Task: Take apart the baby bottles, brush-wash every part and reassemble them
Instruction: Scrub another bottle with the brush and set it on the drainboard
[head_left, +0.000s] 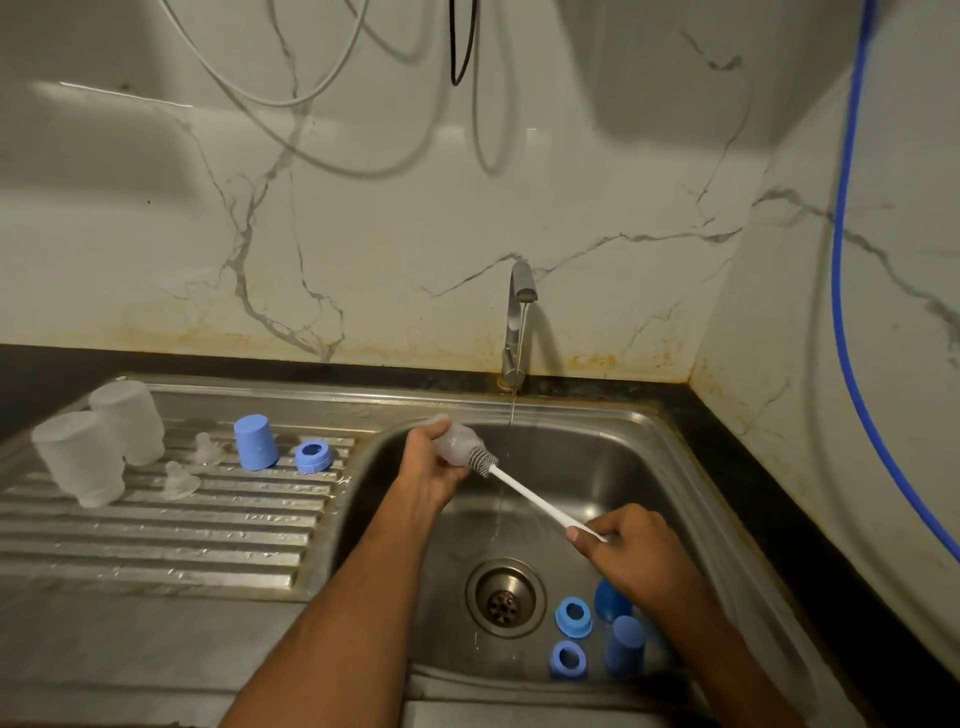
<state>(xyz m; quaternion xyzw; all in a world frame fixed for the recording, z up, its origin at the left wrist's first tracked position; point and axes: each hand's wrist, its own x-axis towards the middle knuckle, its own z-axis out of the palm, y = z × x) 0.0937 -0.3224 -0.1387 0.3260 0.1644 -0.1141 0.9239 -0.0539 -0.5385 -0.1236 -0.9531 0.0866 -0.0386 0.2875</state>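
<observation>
While your left hand (431, 470) is gripping the frosted clear plastic bottle (457, 441), your right hand (631, 551) is pinching the white-handled grey bristle brush (524, 493). Being wet, that bottle is liable to slip.

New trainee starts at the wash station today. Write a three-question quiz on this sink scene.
1. True or false: the left hand holds the bottle while the brush sits at its mouth.
2. How many blue collar rings lie in the sink basin?
A. one
B. two
C. four
3. Fill in: the two frosted bottles stand upside down on the ______.

Key
1. True; the right hand grips the white brush handle.
2. B: one ring and another, right of the drain.
3. Drainboard.
</observation>
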